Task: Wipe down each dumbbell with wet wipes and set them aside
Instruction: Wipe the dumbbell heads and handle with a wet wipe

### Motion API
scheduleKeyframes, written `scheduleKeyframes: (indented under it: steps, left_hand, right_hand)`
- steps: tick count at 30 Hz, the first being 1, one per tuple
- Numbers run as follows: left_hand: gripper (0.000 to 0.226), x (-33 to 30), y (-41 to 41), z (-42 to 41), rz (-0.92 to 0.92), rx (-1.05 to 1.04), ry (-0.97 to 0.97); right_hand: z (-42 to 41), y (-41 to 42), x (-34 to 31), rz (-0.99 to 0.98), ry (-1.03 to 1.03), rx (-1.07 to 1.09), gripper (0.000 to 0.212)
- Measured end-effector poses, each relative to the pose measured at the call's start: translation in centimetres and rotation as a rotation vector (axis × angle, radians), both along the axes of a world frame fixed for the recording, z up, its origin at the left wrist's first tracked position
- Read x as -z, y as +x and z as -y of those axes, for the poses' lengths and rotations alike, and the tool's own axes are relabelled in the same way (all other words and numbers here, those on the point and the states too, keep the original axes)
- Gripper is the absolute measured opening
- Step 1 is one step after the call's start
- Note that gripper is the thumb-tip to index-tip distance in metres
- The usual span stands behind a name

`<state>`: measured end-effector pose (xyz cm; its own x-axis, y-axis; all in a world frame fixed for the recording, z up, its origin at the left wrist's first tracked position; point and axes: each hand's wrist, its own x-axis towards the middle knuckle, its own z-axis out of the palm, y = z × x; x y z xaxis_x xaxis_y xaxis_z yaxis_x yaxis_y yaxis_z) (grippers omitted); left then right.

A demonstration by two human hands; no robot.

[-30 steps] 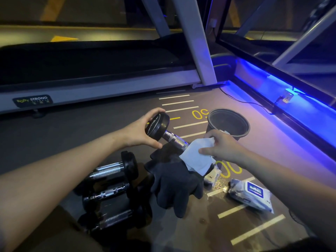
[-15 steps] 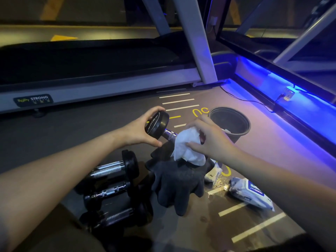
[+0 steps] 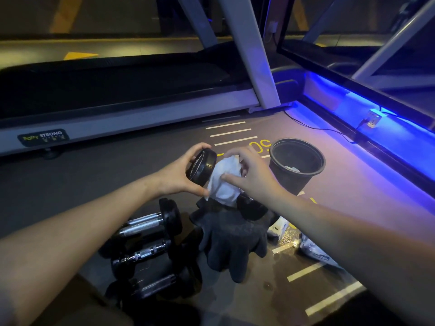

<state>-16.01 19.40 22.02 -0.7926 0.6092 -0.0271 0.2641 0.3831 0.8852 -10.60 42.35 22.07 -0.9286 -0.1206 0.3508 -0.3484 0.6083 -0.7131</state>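
Observation:
My left hand (image 3: 175,177) grips the upper black head of a small dumbbell (image 3: 201,165), held tilted above the floor. My right hand (image 3: 253,175) holds a white wet wipe (image 3: 223,182) wrapped round the dumbbell's handle, just below that head. The handle is hidden under the wipe; the lower head (image 3: 250,208) shows under my right wrist. Three more dumbbells (image 3: 146,245) with chrome handles lie side by side on the floor below my left forearm.
A dark glove or cloth (image 3: 233,241) lies under the held dumbbell. A black bin (image 3: 296,165) stands to the right, wipes inside. The wipes packet (image 3: 315,252) lies partly hidden by my right forearm. A treadmill (image 3: 122,114) runs across the back; a blue-lit ledge (image 3: 376,128) is at right.
My right hand has slid the wipe up the handle, from near the lower head to right against the upper head. My left hand has kept its hold.

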Motion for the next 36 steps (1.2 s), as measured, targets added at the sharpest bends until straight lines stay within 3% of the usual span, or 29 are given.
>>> scheduleKeyframes:
  steps: [11, 14, 18, 26, 29, 36]
  left_hand:
    - [0.106, -0.3, 0.2, -0.3, -0.006, 0.003, 0.014]
    - [0.107, -0.1, 0.1, -0.1, -0.009, -0.002, -0.009]
    - [0.107, 0.1, 0.0, 0.2, -0.011, -0.001, -0.037]
    - [0.107, -0.2, 0.2, 0.1, -0.024, -0.016, -0.054]
    - [0.106, -0.4, 0.2, -0.2, -0.022, 0.000, -0.040]
    - [0.107, -0.4, 0.1, -0.1, -0.027, 0.017, -0.026]
  right_hand:
    - [1.6, -1.3, 1.3, -0.019, 0.114, 0.228, 0.066]
    - [1.7, -1.6, 1.2, -0.044, 0.149, 0.234, 0.049]
    - [2.2, -1.4, 2.1, -0.023, 0.132, 0.068, 0.026]
    - [1.3, -1.0, 1.7, 0.217, 0.195, -0.048, 0.061]
    - [1.6, -1.5, 1.9, 0.181, 0.231, 0.003, 0.052]
    - [3.3, -2.0, 2.0, 0.133, 0.071, 0.070, 0.035]
